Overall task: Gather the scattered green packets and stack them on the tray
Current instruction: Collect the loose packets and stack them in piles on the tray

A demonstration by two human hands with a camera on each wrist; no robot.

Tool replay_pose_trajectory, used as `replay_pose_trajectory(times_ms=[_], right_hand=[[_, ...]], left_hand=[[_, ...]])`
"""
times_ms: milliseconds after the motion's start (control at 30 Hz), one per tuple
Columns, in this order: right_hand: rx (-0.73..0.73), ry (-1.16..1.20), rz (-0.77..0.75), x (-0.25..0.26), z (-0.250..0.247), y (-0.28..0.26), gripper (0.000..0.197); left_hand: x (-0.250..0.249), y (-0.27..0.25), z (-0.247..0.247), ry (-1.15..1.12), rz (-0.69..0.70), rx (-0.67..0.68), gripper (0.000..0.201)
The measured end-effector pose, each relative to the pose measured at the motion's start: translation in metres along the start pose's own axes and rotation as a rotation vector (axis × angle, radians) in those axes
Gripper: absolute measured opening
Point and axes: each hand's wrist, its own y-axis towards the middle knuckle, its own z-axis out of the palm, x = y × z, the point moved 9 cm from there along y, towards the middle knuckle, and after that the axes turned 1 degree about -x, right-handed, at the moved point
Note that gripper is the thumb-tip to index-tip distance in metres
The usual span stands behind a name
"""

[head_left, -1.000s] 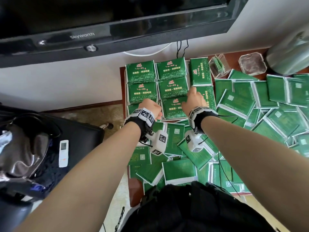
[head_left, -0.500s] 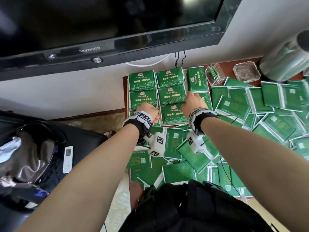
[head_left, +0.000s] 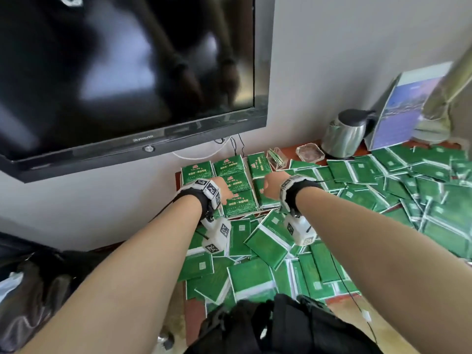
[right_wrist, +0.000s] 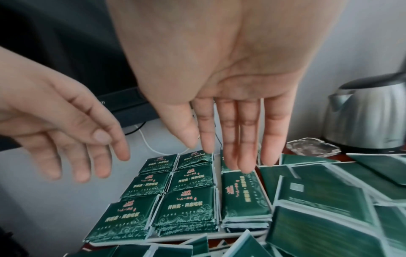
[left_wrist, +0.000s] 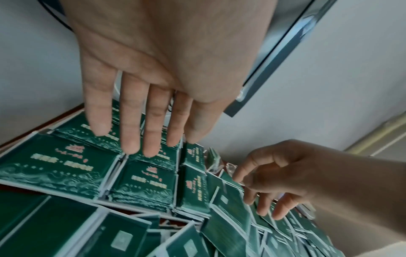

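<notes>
Several neat stacks of green packets (head_left: pixel 229 186) stand side by side on a white tray (head_left: pixel 241 215) at the table's back left, under the TV. Loose green packets (head_left: pixel 383 200) lie scattered over the rest of the table, many face down. My left hand (head_left: pixel 221 191) hovers over the left stacks, fingers straight and empty (left_wrist: pixel 149 142). My right hand (head_left: pixel 269 187) hangs over the right-hand stack (right_wrist: pixel 243 196), palm down, fingers straight, holding nothing (right_wrist: pixel 219 156). In the right wrist view the stacks (right_wrist: pixel 186 200) show their printed faces.
A steel kettle (head_left: pixel 342 139), a glass ashtray (head_left: pixel 310 153) and a small clear holder (head_left: pixel 277 158) stand at the back. A wall TV (head_left: pixel 127 72) hangs just above the tray. A brochure (head_left: pixel 406 106) leans at the right. A black bag (head_left: pixel 38 277) lies left of the table.
Both hands have come up off the stacks they were pressing on, and their fingers have straightened. The head view has tilted upward, bringing the kettle and more of the TV into sight.
</notes>
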Motion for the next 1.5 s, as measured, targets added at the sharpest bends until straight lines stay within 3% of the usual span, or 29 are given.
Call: replay_pose_trajectory(times_ms=[133, 267, 400, 500, 567, 667, 867, 1033, 1167, 1233, 1333, 1433, 1500], right_hand=[[-0.025, 0.006, 0.08, -0.037, 0.005, -0.047, 0.014], [-0.003, -0.014, 0.125, -0.078, 0.023, -0.091, 0.016], [0.053, -0.024, 0.179, -0.135, 0.043, -0.127, 0.02], [0.095, -0.032, 0.244, -0.186, 0.055, -0.151, 0.017], [0.111, -0.021, 0.239, -0.216, 0.06, -0.165, 0.025], [0.106, -0.043, 0.234, -0.272, 0.065, -0.169, 0.032], [0.058, -0.065, 0.201, -0.398, 0.068, -0.187, 0.023], [0.175, -0.063, 0.303, -0.52, 0.104, -0.209, 0.035], [0.225, -0.022, 0.363, -0.592, 0.125, -0.216, 0.015], [0.283, -0.005, 0.412, -0.632, 0.149, -0.2, 0.017], [0.299, 0.067, 0.427, -0.674, 0.174, -0.183, 0.02], [0.312, 0.082, 0.421, -0.671, 0.146, -0.199, 0.016], [0.308, 0.101, 0.45, -0.692, 0.151, -0.18, 0.018]], left_hand=[[-0.047, -0.026, 0.021, 0.087, 0.134, -0.015, 0.009], [-0.095, -0.051, 0.052, 0.216, 0.201, -0.02, 0.029], [-0.142, -0.072, 0.085, 0.262, 0.249, -0.005, 0.019], [-0.176, -0.083, 0.111, 0.314, 0.258, 0.01, 0.023], [-0.202, -0.087, 0.126, 0.319, 0.274, -0.002, 0.02], [-0.244, -0.082, 0.152, 0.361, 0.272, 0.005, 0.014], [-0.353, -0.072, 0.218, 0.483, 0.249, 0.005, 0.017], [-0.441, -0.088, 0.296, 0.69, 0.299, 0.095, 0.026], [-0.497, -0.093, 0.338, 0.776, 0.343, 0.197, 0.019], [-0.519, -0.089, 0.349, 0.779, 0.356, 0.225, 0.013], [-0.55, -0.074, 0.356, 0.753, 0.382, 0.197, 0.016], [-0.569, -0.048, 0.362, 0.768, 0.382, 0.207, 0.012], [-0.579, -0.025, 0.369, 0.786, 0.381, 0.241, 0.014]])
